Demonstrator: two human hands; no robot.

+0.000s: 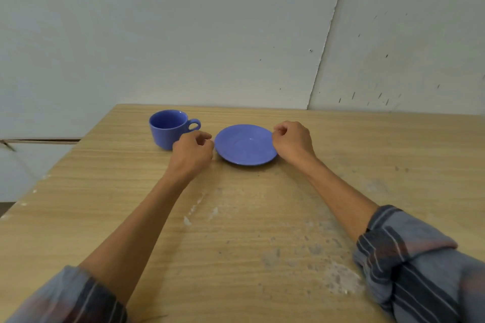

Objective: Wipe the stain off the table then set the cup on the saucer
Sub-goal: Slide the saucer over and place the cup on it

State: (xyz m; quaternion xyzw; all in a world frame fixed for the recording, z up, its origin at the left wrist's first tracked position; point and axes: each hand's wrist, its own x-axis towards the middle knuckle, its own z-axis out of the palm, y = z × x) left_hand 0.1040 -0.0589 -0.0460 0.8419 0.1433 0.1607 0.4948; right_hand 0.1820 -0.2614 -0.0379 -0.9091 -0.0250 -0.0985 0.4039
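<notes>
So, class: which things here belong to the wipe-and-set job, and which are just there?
Job: cup; saucer; pale stains on table; left hand; right hand. No cloth shows.
Just there: wall; rolled striped sleeves.

glossy blue ceramic cup (169, 128) and saucer (245, 145) on a matt, scuffed wood-grain table (367, 144)

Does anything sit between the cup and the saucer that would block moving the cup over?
Only the left hand lies in the gap between the cup and the saucer; no other object does.
</notes>
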